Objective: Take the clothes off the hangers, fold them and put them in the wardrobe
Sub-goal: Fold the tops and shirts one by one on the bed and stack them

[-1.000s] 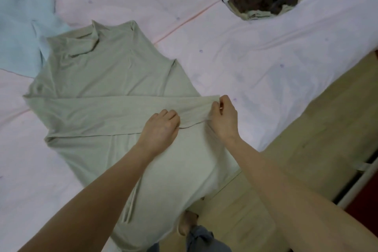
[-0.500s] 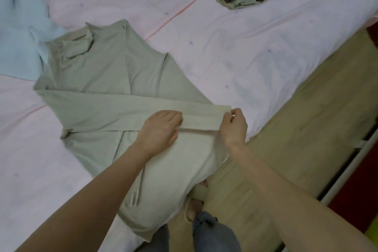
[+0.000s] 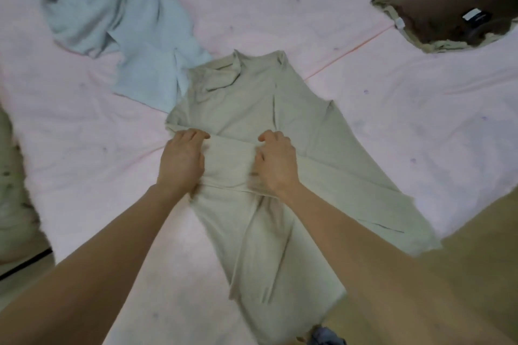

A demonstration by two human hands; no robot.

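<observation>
A beige long-sleeved top [image 3: 252, 98] lies flat on the pink bedsheet [image 3: 392, 109], collar away from me and hem hanging over the near edge. One sleeve is folded across its chest. My left hand [image 3: 182, 159] grips the left end of that folded sleeve, fingers curled over its upper edge. My right hand [image 3: 276, 162] grips the same sleeve a hand's width to the right, fingers curled into the cloth.
A light blue garment [image 3: 117, 17] is spread at the back left, touching the beige top's shoulder. A brown garment with a label [image 3: 454, 5] lies at the back right. Wooden floor [image 3: 476, 255] shows at the right; another beige cloth [image 3: 14, 204] lies at the left edge.
Both hands moved left along the sleeve: the right hand left the cuff and now grips mid-chest, the left hand sits by the left shoulder. The view swung so the top lies straight ahead.
</observation>
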